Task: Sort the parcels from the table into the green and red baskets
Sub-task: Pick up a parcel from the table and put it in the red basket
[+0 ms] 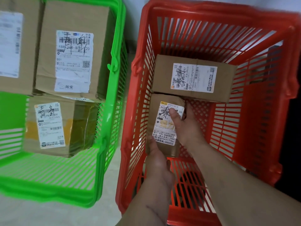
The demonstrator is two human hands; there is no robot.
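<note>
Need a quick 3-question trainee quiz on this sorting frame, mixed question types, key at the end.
1. True or false: both hands grip the small parcel inside the red basket.
2. How many parcels show in the green basket? A) one B) three C) five
3. Fill in: the small parcel lies on the side of the larger parcel that is ____ to the person.

Key:
1. True: the left hand holds its near end, and the right hand has its thumb on the label.
2. B
3. nearer
</note>
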